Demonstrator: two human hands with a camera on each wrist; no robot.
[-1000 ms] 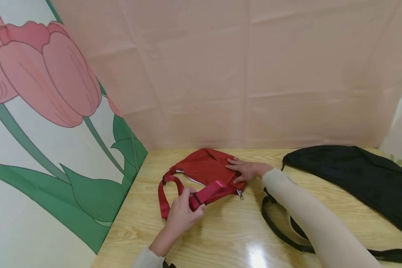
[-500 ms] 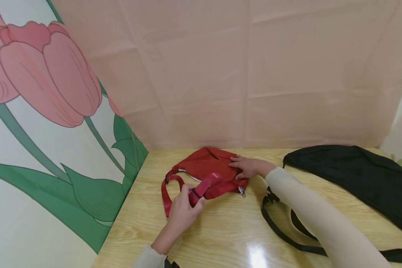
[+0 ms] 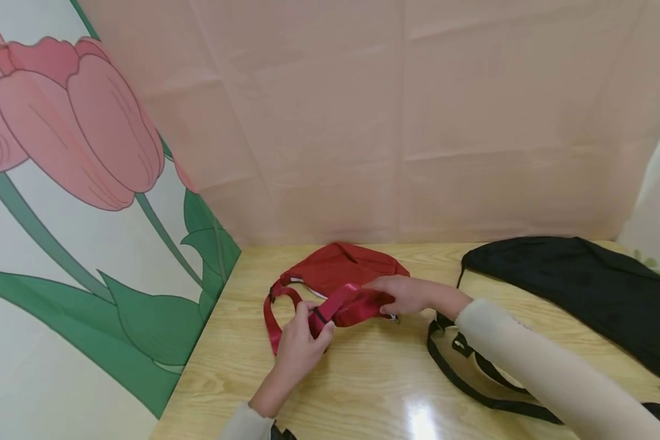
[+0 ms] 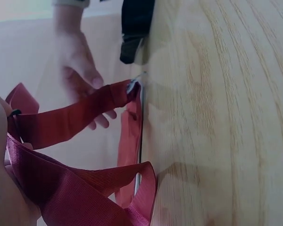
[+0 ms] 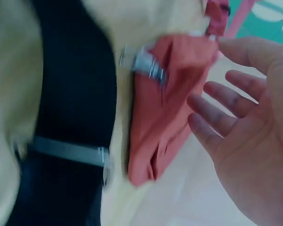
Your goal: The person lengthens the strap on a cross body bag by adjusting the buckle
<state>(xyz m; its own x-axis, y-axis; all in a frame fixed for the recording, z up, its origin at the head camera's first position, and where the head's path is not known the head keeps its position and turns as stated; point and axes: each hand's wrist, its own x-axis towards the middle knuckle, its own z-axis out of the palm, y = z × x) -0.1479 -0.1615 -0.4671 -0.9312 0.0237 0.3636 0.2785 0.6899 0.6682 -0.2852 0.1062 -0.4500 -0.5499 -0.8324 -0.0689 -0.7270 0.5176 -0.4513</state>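
Observation:
A red waist bag (image 3: 330,266) lies on the wooden table near the back wall, its strap looping out to the left. My left hand (image 3: 299,345) pinches the crimson strap (image 4: 75,117) at its black slider and holds it raised above the tabletop. My right hand (image 3: 404,293) is at the bag's right end, close behind the raised strap. In the right wrist view, its fingers (image 5: 212,113) are spread and loosely bent, with nothing between them. A metal zipper pull (image 5: 144,65) shows on the bag's end.
To the right lies a large black bag (image 3: 566,293), with its black strap (image 3: 462,385) looped on the table under my right forearm. A pink sheet (image 3: 330,122) covers the back wall. A tulip-printed panel (image 3: 104,134) stands at the left.
My right hand has lifted off the bag's surface and come nearer, beside the strap. The left hand keeps its pinch on the strap, almost in the same place.

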